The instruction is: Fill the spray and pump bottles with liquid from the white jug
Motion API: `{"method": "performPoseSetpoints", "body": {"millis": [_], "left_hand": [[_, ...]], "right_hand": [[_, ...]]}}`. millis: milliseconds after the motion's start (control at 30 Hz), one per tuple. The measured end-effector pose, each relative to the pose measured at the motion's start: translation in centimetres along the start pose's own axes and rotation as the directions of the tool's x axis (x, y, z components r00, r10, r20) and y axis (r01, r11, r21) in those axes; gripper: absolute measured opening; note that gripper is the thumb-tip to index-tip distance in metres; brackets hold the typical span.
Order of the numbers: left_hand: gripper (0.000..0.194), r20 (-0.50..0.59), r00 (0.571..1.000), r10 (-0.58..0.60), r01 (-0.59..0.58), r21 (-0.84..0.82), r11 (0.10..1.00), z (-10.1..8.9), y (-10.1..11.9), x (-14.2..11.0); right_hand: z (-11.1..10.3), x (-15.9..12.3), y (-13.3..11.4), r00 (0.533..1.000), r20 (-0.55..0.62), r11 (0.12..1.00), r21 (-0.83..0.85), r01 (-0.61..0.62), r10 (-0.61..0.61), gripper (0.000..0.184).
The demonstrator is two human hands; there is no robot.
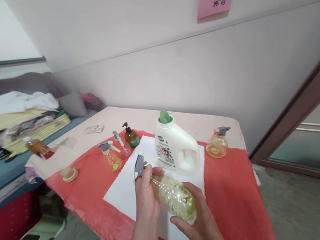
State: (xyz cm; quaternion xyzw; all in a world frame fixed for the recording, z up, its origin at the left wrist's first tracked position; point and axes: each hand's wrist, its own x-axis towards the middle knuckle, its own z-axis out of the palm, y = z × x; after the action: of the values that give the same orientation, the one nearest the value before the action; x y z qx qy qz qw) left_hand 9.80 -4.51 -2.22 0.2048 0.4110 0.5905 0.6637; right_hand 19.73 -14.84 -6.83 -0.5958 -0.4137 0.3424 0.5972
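Observation:
A clear yellowish spray bottle (173, 193) with a textured body is held tilted over the white sheet. My left hand (145, 191) grips it around the neck, just below its grey trigger head (139, 166). Around the lower end of the bottle curve the fingers and thumb of my right hand (202, 221). Whether the trigger head is screwed tight cannot be made out, as my fingers cover the joint. Just behind the bottle stands a large white detergent jug (175, 145) with a handle and a green cap (165, 117).
Spray bottles (112, 158) and a brown pump bottle (131, 136) stand at the left on the red cloth (232, 189). Another spray bottle (217, 145) is at the right. A round lid (69, 174) lies near the left edge; an amber bottle (40, 148) leans beyond it.

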Motion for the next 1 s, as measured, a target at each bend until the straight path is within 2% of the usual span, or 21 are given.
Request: {"method": "performPoseSetpoints", "body": {"millis": [33,67,100,133,200,233,267,300,333,400,433,467,500,533,633,667,700,733,833,900,1000], "left_hand": [[0.029,-0.001,1.0,0.02,-0.02,0.005,1.0,0.0,0.1,0.1],[0.029,0.001,0.999,0.042,-0.042,0.014,0.999,0.0,0.2,0.2],[0.029,0.009,0.998,0.065,-0.065,0.022,0.998,0.0,0.3,0.3],[0.028,0.021,0.996,0.082,-0.083,0.028,0.996,-0.1,0.4,0.4],[0.028,0.041,0.994,0.1,-0.101,0.034,0.994,-0.2,0.6,0.6],[0.028,0.043,0.994,0.103,-0.105,0.033,0.994,-0.2,0.7,0.7],[0.027,0.04,0.994,0.106,-0.107,0.028,0.994,-0.3,0.8,0.8],[0.027,0.03,0.994,0.107,-0.107,0.02,0.994,-0.4,0.9,0.9],[0.027,0.018,0.994,0.104,-0.104,0.009,0.995,-0.4,1.0,1.0],[0.027,-0.005,0.996,0.092,-0.092,-0.009,0.996,-0.4,1.2,1.1],[0.027,-0.01,0.996,0.085,-0.086,-0.015,0.996,-0.4,1.3,1.1],[0.027,-0.01,0.997,0.081,-0.081,-0.021,0.996,-0.4,1.3,1.2],[0.027,-0.005,0.997,0.083,-0.083,-0.026,0.996,-0.4,1.4,1.1],[0.027,0.003,0.996,0.09,-0.09,-0.031,0.995,-0.3,1.3,1.1],[0.027,0.048,0.994,0.102,-0.101,-0.036,0.994,-0.1,1.0,0.9],[0.027,0.061,0.993,0.097,-0.095,-0.034,0.995,-0.1,0.9,0.8],[0.027,0.067,0.994,0.091,-0.089,-0.036,0.995,0.0,0.8,0.8],[0.026,0.066,0.994,0.088,-0.086,-0.045,0.995,0.0,0.8,0.9],[0.022,0.016,0.992,0.121,-0.119,-0.105,0.987,-0.3,1.6,1.6],[0.018,-0.076,0.982,0.171,-0.182,-0.177,0.967,-1.1,2.8,2.5],[0.016,-0.286,0.94,0.186,-0.269,-0.288,0.919,-2.9,5.1,3.8]], "right_hand": [[0.0,0.2,-0.1,0.998,0.017,0.994,0.092,-0.056,0.055,0.07],[0.0,0.4,-0.1,0.986,0.058,0.962,0.215,-0.167,0.159,0.069],[-0.1,0.7,-0.1,0.947,0.13,0.889,0.326,-0.321,0.294,0.068],[-0.1,1.1,-0.1,0.875,0.231,0.778,0.401,-0.484,0.426,0.068],[-0.2,1.6,0.0,0.674,0.457,0.534,0.412,-0.739,0.581,0.072],[-0.2,1.7,0.0,0.601,0.535,0.455,0.392,-0.799,0.594,0.072],[-0.2,1.8,0.1,0.579,0.576,0.42,0.398,-0.816,0.577,0.07],[-0.2,1.8,0.1,0.609,0.581,0.42,0.44,-0.793,0.54,0.065],[-0.2,1.7,0.0,0.674,0.552,0.447,0.504,-0.739,0.491,0.06],[-0.3,1.7,-0.1,0.812,0.434,0.525,0.62,-0.583,0.389,0.065],[-0.4,1.6,-0.2,0.851,0.389,0.551,0.649,-0.525,0.352,0.07],[-0.5,1.7,-0.3,0.865,0.371,0.559,0.66,-0.502,0.338,0.071],[-0.6,1.7,-0.4,0.854,0.384,0.548,0.656,-0.519,0.351,0.068],[-0.6,1.7,-0.4,0.823,0.42,0.521,0.638,-0.567,0.383,0.063],[-0.5,1.8,-0.2,0.672,0.553,0.412,0.532,-0.74,0.493,0.062],[-0.4,1.8,-0.1,0.632,0.579,0.381,0.505,-0.774,0.515,0.064],[-0.3,1.8,0.0,0.612,0.59,0.362,0.496,-0.789,0.526,0.063],[-0.3,1.8,0.1,0.617,0.58,0.354,0.509,-0.784,0.532,0.061],[-0.4,2.1,0.5,0.685,0.452,0.382,0.593,-0.709,0.571,0.053],[-0.8,2.4,0.5,0.709,0.361,0.405,0.628,-0.665,0.605,0.05],[-1.6,3.0,0.4,0.718,0.3,0.401,0.666,-0.629,0.628,0.044]]}}
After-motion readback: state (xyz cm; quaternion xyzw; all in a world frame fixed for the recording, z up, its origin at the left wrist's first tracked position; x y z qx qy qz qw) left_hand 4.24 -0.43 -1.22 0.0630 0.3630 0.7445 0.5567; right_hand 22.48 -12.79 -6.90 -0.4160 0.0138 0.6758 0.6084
